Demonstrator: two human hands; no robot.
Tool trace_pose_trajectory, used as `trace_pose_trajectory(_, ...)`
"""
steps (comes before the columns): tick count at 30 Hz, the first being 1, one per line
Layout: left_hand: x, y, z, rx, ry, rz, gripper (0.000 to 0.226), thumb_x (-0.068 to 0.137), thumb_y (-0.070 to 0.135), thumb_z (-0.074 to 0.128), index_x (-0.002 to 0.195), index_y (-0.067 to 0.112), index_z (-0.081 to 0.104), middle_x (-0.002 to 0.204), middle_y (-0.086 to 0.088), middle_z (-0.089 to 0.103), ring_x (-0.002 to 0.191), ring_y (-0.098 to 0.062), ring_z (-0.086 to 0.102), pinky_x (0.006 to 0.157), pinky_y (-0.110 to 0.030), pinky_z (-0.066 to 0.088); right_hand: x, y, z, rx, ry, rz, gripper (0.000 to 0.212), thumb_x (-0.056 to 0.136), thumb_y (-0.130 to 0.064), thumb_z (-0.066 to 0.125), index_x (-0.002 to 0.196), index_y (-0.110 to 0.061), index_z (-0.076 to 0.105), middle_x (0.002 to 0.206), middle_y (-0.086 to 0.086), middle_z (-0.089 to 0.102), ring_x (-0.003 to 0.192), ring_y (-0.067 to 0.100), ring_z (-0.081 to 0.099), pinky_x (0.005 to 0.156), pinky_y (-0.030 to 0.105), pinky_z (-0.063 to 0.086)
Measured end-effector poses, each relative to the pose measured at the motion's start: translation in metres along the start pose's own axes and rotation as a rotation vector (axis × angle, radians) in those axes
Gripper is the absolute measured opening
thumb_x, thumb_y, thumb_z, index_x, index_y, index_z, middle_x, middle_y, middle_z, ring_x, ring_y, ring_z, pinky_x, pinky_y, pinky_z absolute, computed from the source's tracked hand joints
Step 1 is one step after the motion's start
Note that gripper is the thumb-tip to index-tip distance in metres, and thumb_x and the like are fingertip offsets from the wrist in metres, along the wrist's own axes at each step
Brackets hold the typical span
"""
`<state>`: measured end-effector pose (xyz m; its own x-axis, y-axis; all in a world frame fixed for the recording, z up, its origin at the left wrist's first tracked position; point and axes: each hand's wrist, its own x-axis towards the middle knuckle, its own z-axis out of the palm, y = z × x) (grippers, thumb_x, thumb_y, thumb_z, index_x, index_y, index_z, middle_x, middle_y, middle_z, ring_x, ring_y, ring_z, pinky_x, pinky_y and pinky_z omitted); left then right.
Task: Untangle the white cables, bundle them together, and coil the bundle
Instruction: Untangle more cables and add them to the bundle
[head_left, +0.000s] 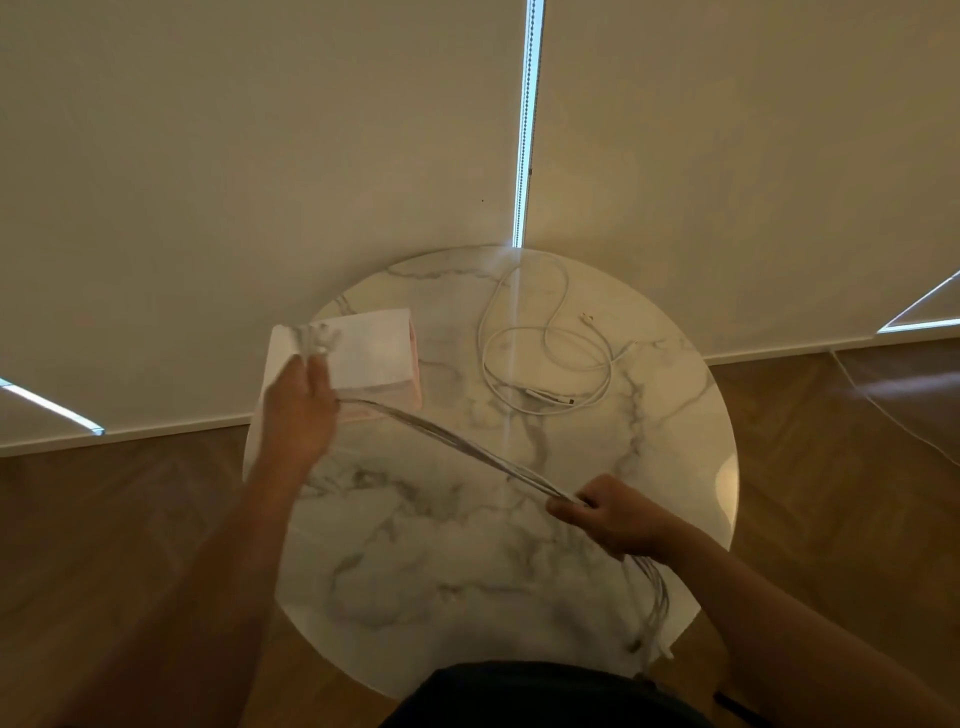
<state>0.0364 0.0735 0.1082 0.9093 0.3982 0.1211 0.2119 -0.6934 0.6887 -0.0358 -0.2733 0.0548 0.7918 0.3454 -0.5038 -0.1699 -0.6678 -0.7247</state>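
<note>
Right hand (608, 514), lower right of the frame, is fisted around the bundle of white cables (457, 441), which stretches up-left to the left hand (304, 410). That hand grips its blurred ends over a white box (374, 348). Loose white cable (545, 358) lies upper right on the marble surface (467, 545).

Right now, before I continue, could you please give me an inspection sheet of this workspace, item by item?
Surface: round marble table, glossy.
Job's things: white cable bundle stretched between both hands, motion-blurred; its tail hangs past the right hand, over the table's near edge.
Clutter: white box at the table's far left.
Hands: left hand grips the bundle near one end; right hand grips it farther along.
Cables: loose white cables lie looped at the table's far right, apart from both hands.
Surroundings: closed blinds, wooden floor.
</note>
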Motion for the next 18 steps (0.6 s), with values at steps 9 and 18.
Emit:
trace_pose_trajectory(9,-0.017,-0.055,0.007,0.197,-0.164,-0.086,0.04,0.103,0.034,0.035,0.084,0.001,0.05,0.084,-0.031,0.062,0.083,-0.047,0.06,0.072,-0.043,0.042,0.009,-0.002,-0.007,0.498,-0.044,0.084,0.028,0.1,-0.026,0.052,0.084,-0.004,0.056,0.057,0.002,0.031,0.045,0.011,0.026,0.042,0.023,0.021)
trace_pose_trajectory(18,-0.04,-0.092,0.016,0.279,-0.389,-0.175,0.037,0.102,0.035,0.038,0.075,0.012,0.05,0.083,-0.027,0.066,0.088,-0.045,0.062,0.073,-0.04,0.041,0.011,0.016,-0.022,0.662,-0.409,0.458,0.028,0.106,-0.029,0.038,0.09,-0.01,0.052,0.062,0.0,0.024,0.046,0.008,0.018,0.04,0.018,0.019)
